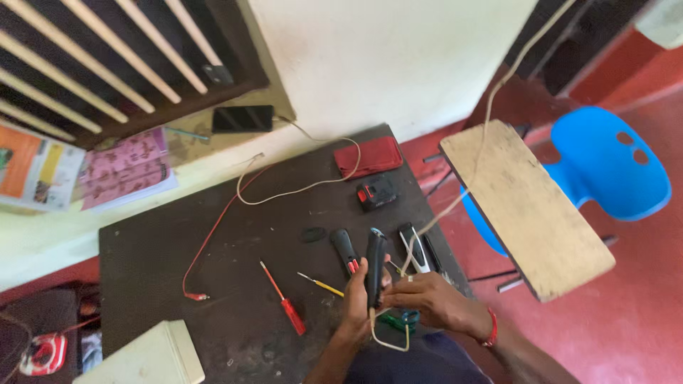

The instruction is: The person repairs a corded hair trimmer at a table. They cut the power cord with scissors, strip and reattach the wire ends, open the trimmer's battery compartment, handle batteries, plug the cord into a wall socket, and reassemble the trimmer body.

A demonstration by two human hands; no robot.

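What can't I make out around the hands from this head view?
- Black handheld device: lower end hidden inside the left hand.
- Right hand: its fingertips are too small to tell what they pinch; the pale cord runs to them.
- Green object: mostly hidden under both hands.
- White box: cut off by the bottom edge.

The black handheld device (375, 264) is long and narrow, with a rounded top end that shows a small pale spot. It stands almost upright in the lower middle of the frame, above the dark table, with its lower part hidden inside the fingers. The beige cord (484, 135) is thin and pale. It makes a small loop just below the device, in the lower middle, and then it runs up to the upper right corner of the frame.
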